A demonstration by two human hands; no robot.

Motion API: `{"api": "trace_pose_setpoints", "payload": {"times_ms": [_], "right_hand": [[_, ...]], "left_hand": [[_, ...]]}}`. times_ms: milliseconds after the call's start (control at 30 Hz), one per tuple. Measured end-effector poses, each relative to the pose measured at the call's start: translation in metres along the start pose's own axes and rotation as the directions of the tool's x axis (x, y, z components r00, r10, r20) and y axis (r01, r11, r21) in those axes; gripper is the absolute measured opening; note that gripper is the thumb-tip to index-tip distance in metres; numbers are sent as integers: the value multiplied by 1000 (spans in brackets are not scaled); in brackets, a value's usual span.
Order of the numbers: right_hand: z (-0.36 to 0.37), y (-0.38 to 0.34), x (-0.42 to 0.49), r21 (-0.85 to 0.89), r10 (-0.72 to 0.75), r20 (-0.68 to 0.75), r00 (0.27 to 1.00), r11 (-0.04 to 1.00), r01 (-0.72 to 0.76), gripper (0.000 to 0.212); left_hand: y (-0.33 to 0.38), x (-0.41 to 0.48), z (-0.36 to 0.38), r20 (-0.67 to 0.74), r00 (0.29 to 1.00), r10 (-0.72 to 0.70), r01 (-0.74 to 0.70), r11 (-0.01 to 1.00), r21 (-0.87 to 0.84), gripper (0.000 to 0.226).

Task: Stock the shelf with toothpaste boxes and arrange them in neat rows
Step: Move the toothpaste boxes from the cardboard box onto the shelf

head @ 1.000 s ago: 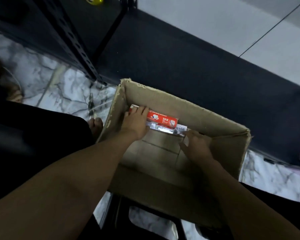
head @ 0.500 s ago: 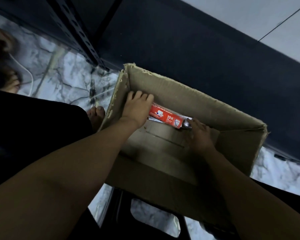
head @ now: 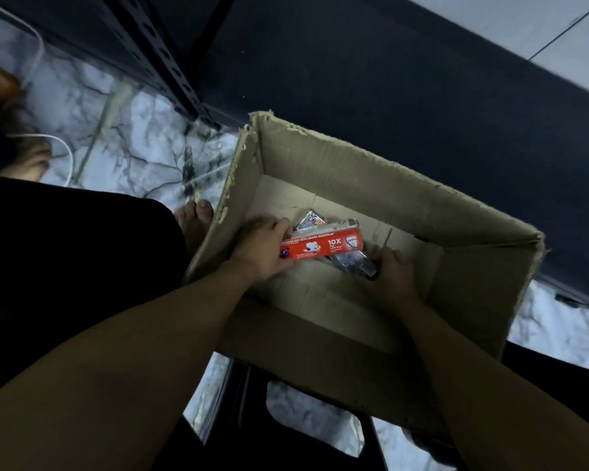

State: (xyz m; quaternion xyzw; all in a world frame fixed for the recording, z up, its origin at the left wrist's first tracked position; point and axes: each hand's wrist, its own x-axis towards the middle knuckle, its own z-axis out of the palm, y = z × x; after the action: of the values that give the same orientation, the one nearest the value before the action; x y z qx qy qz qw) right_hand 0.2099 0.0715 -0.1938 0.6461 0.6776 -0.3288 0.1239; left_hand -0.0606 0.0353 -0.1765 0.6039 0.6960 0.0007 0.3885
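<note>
Head view — left hand around red toothpaste box; right hand around silver box.

Both hands lift toothpaste boxes inside carton.

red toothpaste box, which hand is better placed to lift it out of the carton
Left. The left hand already grips the red toothpaste box at its end, while the right hand is on the silvery boxes beneath.
</note>
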Motion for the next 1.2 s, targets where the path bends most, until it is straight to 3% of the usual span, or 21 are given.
{"api": "trace_pose_setpoints", "payload": {"times_ms": [200, 333, 467, 633, 933, 1067, 1200], "right_hand": [[9, -13, -7, 216, 86, -66, 994, 974, -69, 50], [7, -13, -5, 225, 81, -42, 996, 972, -69, 53], [5, -12, -7, 49, 25, 180, 983, 998, -34, 59], [-22, -13, -30, 232, 45, 270, 962, 966, -110, 45], [-112, -24, -101, 239, 19, -78, 997, 971, 0, 45], [-158, -29, -143, 254, -54, -237, 970, 960, 116, 37], [-215, -43, -189, 241, -142, -400, 905, 937, 253, 34]], "left_hand": [[-4, -5, 1, 83, 994, -69, 85, 974, -210, 57], [-8, -10, 6, 100, 988, -119, 148, 917, -372, 61], [-11, -17, 8, 107, 987, -122, 151, 933, -328, 58], [7, -22, -25, 108, 993, -56, 83, 961, -265, 48], [70, -54, -115, -129, 991, 24, -45, 986, -163, 45], [106, -83, -157, -243, 965, 99, -152, 966, -211, 33], [148, -121, -203, -289, 920, 265, -318, 936, -151, 31]]}}
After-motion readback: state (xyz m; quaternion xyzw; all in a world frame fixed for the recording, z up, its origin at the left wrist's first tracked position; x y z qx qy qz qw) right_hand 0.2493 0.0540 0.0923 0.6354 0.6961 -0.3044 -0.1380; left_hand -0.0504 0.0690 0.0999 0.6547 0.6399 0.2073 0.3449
